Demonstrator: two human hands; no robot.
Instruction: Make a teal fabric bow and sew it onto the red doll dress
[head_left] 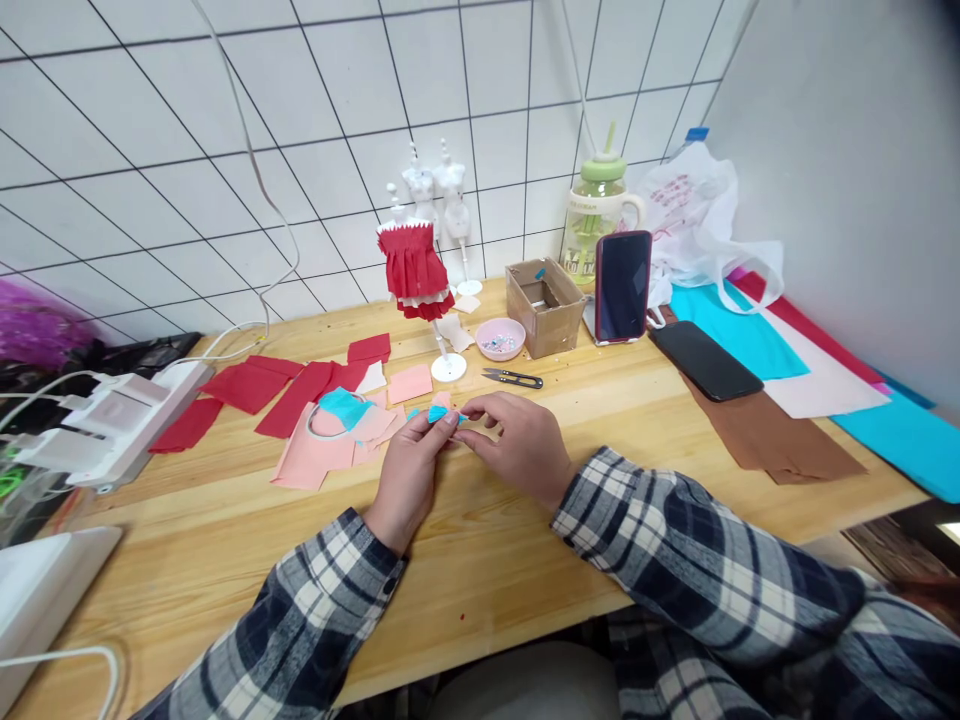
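Note:
My left hand (407, 468) is closed, pinching a small gathered piece of blue crepe paper (436, 412) between thumb and fingers above the table. From the other side my right hand (525, 445) pinches the narrow end of that piece, its fingertips close to my left thumb. Just beyond my hands lie thread snips (513, 378). To the left, a larger blue scrap (343, 407) rests over a white ring (319, 432) and pink paper pieces (300, 462). A small white mannequin stand (448, 367) carries a pleated red paper dress (412, 262) behind them.
A pink bowl of small beads (501, 340), a cardboard box (546, 308) and a propped phone (622, 285) stand at the back. Red paper pieces (251, 383) and a power strip (142, 430) lie left. Another phone (705, 358) rests on coloured sheets (814, 375) at right.

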